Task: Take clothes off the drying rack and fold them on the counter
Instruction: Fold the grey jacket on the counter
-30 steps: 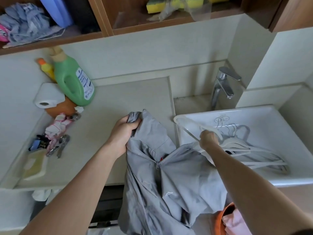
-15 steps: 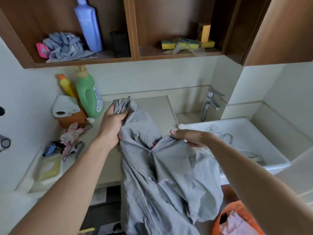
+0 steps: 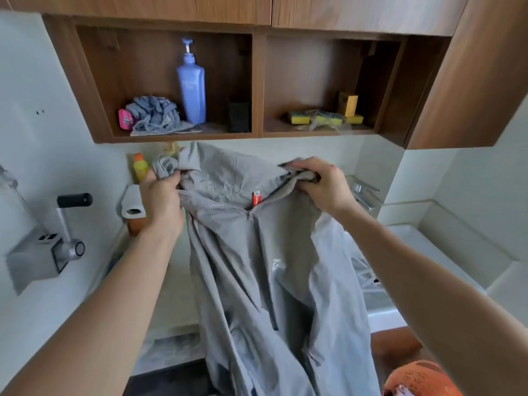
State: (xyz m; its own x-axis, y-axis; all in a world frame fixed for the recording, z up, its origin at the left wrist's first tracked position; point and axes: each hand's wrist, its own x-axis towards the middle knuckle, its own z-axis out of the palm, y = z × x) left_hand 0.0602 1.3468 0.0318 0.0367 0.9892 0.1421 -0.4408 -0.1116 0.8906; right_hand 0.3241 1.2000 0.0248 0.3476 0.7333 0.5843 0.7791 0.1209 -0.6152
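- The wooden cabinet point(image 3: 257, 81) now fills the top of the view. A second ago the view looked down on the counter, so the head has tipped up with the lifted garment.
- The grey jacket point(image 3: 257, 267) hangs full length from both hands, in front of the counter point(image 3: 177, 287) and the sink point(image 3: 383, 318). It no longer slumps over the counter's edge.
- The left hand point(image 3: 163, 198) grips the bunched collar and shoulder on its side with curled fingers, as before but higher.
- The right hand point(image 3: 320, 184) was at the white hangers in the sink a second ago. It now clutches the opposite shoulder, fingers closed over the cloth.
- The zip point(image 3: 223, 207) stands partly open below a red tag point(image 3: 256, 197).
- By my reading the jacket is off its hanger and held spread. Folding has not begun; it must first be laid flat on the counter.
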